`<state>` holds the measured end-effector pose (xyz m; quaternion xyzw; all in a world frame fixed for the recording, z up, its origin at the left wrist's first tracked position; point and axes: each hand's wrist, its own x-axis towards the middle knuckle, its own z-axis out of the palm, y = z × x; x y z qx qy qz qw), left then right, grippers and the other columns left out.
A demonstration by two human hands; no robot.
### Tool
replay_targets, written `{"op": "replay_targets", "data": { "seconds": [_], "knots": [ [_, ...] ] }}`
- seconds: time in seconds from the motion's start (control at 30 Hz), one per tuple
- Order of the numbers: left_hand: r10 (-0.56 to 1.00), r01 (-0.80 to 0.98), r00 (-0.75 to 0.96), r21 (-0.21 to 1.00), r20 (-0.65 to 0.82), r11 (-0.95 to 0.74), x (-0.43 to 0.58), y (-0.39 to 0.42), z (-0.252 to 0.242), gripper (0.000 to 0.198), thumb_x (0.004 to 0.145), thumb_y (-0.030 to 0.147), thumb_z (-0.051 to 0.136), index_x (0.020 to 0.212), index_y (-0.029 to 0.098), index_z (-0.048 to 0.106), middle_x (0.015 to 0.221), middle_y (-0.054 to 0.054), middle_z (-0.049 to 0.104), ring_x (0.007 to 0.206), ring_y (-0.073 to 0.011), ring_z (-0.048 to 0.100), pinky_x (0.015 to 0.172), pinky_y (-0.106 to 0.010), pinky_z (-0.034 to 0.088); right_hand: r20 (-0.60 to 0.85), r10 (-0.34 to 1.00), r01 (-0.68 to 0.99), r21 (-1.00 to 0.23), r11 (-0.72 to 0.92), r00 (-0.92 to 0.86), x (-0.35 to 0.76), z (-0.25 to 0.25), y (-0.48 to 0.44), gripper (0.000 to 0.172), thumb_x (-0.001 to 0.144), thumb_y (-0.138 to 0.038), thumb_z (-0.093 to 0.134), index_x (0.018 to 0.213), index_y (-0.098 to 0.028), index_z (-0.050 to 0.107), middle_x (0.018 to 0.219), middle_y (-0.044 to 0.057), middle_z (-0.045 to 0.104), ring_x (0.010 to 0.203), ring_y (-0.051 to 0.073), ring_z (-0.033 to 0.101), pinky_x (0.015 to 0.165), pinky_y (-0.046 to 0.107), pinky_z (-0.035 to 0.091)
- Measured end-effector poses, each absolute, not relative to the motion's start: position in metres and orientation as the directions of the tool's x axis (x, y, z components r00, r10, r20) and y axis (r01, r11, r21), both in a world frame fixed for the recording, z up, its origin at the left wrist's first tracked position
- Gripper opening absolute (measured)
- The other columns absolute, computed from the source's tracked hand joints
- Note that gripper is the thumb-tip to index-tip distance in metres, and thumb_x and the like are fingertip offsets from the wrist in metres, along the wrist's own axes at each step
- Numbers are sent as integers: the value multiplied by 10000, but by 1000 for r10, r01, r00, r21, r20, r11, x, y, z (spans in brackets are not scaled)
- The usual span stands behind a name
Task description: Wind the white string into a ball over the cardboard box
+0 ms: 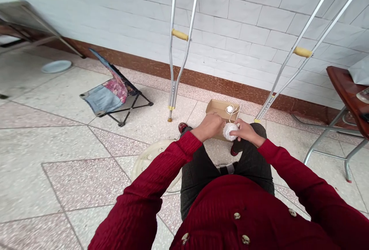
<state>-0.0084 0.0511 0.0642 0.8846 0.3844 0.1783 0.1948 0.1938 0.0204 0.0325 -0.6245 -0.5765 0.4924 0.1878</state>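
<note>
A ball of white yarn (230, 131) is held between my hands, just above my knees. My right hand (247, 132) grips its right side, with thumb and fingers around it. On the other side, my left hand (211, 126) has its fingers closed close against the ball; whatever they pinch is too small to make out. Beyond my hands, an open cardboard box (217, 107) sits on the floor, its near part partly covered by them. Inside lies a smaller white ball (230, 109), with loose white strands running from around it toward the yarn in my hands.
Two metal crutches, left (172, 92) and right (284, 69), lean against the tiled wall. A low folding chair (108, 94) stands at left, and a pale round stool (141, 161) beside my leg. At right is a brown-topped table (343, 92); a plate (56, 66) lies far left.
</note>
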Motion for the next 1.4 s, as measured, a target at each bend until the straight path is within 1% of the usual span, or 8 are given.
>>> {"op": "replay_targets", "data": {
  "seconds": [0.13, 0.27, 0.47, 0.6, 0.83, 0.97, 1.13, 1.4],
  "knots": [
    [800, 623, 595, 584, 80, -521, -4, 50, 59, 263, 860, 221, 538, 637, 164, 665, 631, -37, 632, 652, -167, 561, 726, -286, 410, -198, 975, 540, -812, -220, 99, 189, 33, 45, 460, 617, -397, 758, 957, -229, 497, 561, -79, 569, 416, 124, 542, 450, 219, 344],
    [799, 449, 600, 809, 42, -380, -13, 47, 68, 281, 906, 285, 502, 761, 156, 705, 749, -12, 699, 699, -137, 594, 692, -237, 417, -262, 957, 46, -962, -269, 124, 184, 56, 60, 413, 662, -384, 702, 957, -221, 464, 631, -34, 603, 429, 115, 529, 389, 207, 285],
    [810, 319, 586, 910, 31, -265, -21, 34, 68, 282, 896, 334, 541, 844, 138, 738, 891, -46, 747, 843, -174, 646, 794, -263, 464, -261, 953, -441, -845, -301, -150, 185, 113, 60, 328, 756, -464, 595, 940, -205, 514, 677, -21, 579, 436, 62, 400, 383, 190, 268],
    [792, 350, 610, 891, 19, -291, -21, 32, 56, 301, 915, 330, 515, 906, 137, 746, 889, -56, 749, 834, -180, 656, 805, -275, 474, -230, 920, -384, -856, -347, -318, 186, 130, 40, 343, 775, -503, 591, 959, -219, 533, 634, -38, 547, 436, 66, 369, 380, 185, 277],
    [757, 553, 627, 580, 183, -598, -32, 57, 72, 231, 901, 220, 529, 798, 167, 730, 849, -54, 730, 833, -183, 624, 1008, -371, 358, -425, 643, 137, -883, -448, -637, 207, 88, 3, 359, 670, -323, 696, 962, -193, 531, 580, -59, 576, 355, 63, 421, 335, 175, 294],
    [723, 544, 677, 569, 137, -617, -22, 59, 75, 202, 851, 179, 562, 725, 168, 719, 738, -33, 693, 742, -160, 597, 928, -334, 389, -547, 735, 423, -822, -381, -401, 206, 59, 15, 351, 659, -329, 719, 893, -197, 494, 508, -58, 568, 352, 89, 480, 341, 174, 263],
    [745, 443, 667, 820, -30, -363, -14, 49, 69, 278, 864, 281, 555, 673, 152, 711, 612, 6, 639, 597, -121, 543, 649, -241, 401, -146, 989, 656, -745, -124, 21, 199, 53, 45, 480, 580, -361, 808, 915, -213, 498, 545, -84, 549, 393, 92, 493, 451, 218, 351],
    [773, 243, 633, 958, -39, -150, -36, 36, 74, 286, 885, 370, 587, 861, 144, 761, 939, -63, 758, 905, -183, 664, 893, -304, 460, -31, 993, 64, -997, -38, 117, 192, 77, 49, 479, 626, -372, 743, 983, -220, 463, 685, -62, 616, 399, 86, 506, 388, 203, 337]
  ]
}}
